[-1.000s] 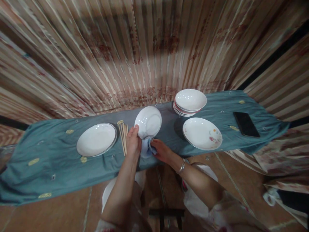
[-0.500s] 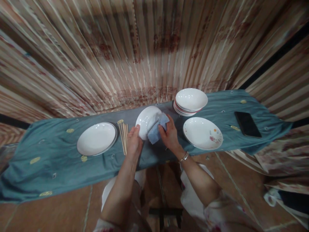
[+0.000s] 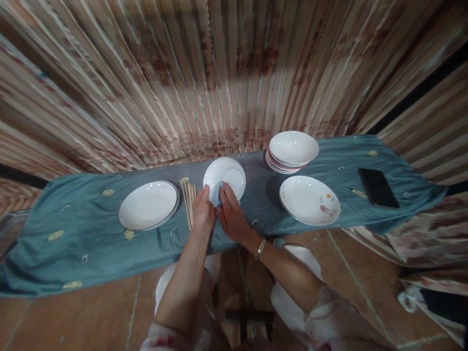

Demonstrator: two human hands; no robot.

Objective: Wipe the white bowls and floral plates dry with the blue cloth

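Observation:
My left hand (image 3: 203, 213) grips the near rim of a white bowl (image 3: 228, 176), tilted up over the teal tablecloth (image 3: 91, 243). My right hand (image 3: 230, 215) presses a pale blue cloth (image 3: 215, 196) against the bowl's lower edge; most of the cloth is hidden under the fingers. A bundle of wooden chopsticks (image 3: 189, 204) lies just left of my left hand.
A white plate (image 3: 148, 204) lies to the left. A stack of white bowls (image 3: 292, 151) stands at the back right, with a flower-patterned plate (image 3: 309, 200) in front of it. A black phone (image 3: 378, 187) lies at the far right. Striped curtains hang behind the table.
My right hand with the cloth swept from below the bowl up over its face, then back down to its near edge. The left hand kept its hold on the rim.

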